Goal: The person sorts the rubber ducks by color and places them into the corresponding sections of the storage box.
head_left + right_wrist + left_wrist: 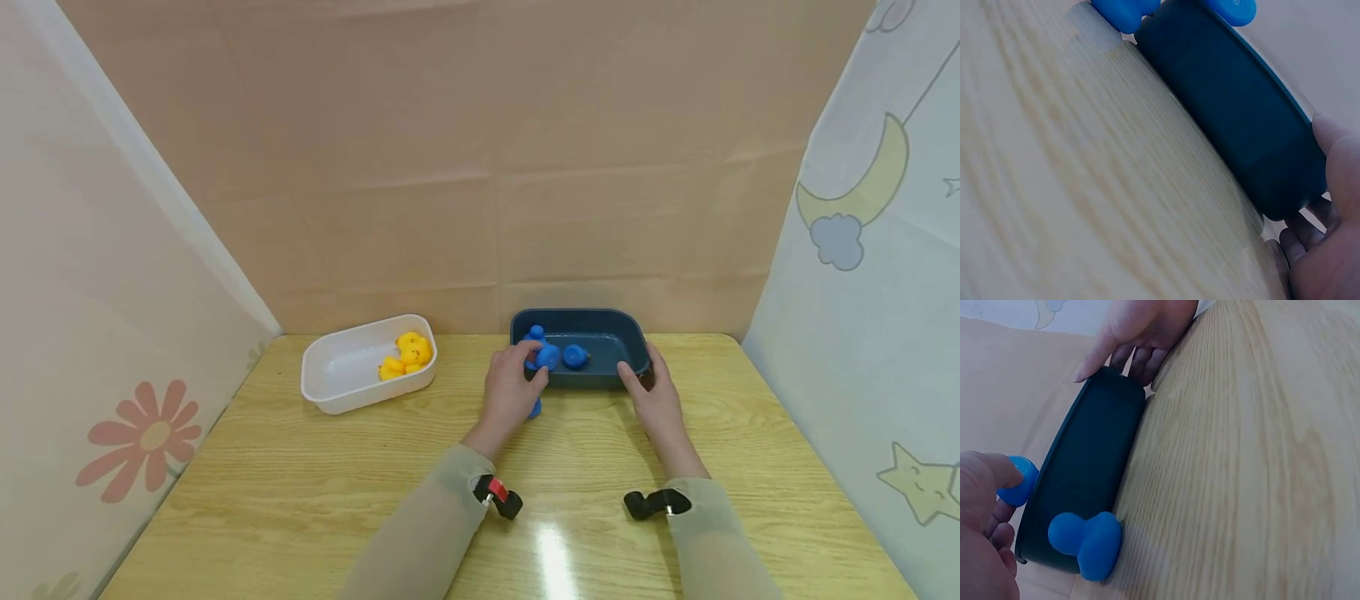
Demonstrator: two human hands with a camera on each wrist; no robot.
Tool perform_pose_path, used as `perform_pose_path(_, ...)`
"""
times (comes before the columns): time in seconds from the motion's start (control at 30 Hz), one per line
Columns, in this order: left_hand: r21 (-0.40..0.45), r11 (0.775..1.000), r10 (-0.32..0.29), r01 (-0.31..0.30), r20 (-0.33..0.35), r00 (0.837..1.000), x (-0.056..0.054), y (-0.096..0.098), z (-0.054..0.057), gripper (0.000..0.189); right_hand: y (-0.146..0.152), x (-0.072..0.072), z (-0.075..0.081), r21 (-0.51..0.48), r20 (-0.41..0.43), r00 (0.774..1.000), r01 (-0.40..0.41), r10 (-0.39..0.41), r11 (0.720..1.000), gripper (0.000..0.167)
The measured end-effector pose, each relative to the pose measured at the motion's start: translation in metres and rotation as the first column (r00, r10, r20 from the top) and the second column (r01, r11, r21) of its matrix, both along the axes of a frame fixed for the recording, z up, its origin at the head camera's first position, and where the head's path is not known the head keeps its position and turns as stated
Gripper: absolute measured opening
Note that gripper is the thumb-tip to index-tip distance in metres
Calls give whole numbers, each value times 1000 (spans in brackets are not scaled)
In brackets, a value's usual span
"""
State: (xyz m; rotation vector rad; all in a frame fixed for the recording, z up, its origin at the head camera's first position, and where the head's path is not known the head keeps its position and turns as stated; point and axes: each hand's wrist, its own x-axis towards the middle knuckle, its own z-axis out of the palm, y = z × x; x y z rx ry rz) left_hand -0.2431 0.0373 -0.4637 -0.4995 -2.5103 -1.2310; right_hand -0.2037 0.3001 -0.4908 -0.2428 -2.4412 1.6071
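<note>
My left hand point(512, 385) pinches a blue rubber duck point(549, 357) between thumb and fingers, at the near rim of a dark blue tray point(600, 382). Inside that tray another blue duck point(575, 357) lies near the middle, and more blue shows in its left corner point(537, 332). In the left wrist view a further blue duck point(1099, 547) stands on the table against the tray's near side; my left hand partly covers it in the head view. With my right hand point(657, 404) I grip the tray's right end, thumb at the rim and fingers round the outer wall.
To the left stands a white tray point(326, 392) with several yellow ducks point(415, 353) at its right end. Both trays sit near the back of the wooden table point(315, 500). A tan cloth point(375, 208) hangs behind, with patterned cloths on both sides.
</note>
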Motion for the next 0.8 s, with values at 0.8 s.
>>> perform_pose_path(0.8,-4,1000,-3,3,0,1000,-2,5,2,36,0,1,-1,-1,3,1000,-6,6,1000,98)
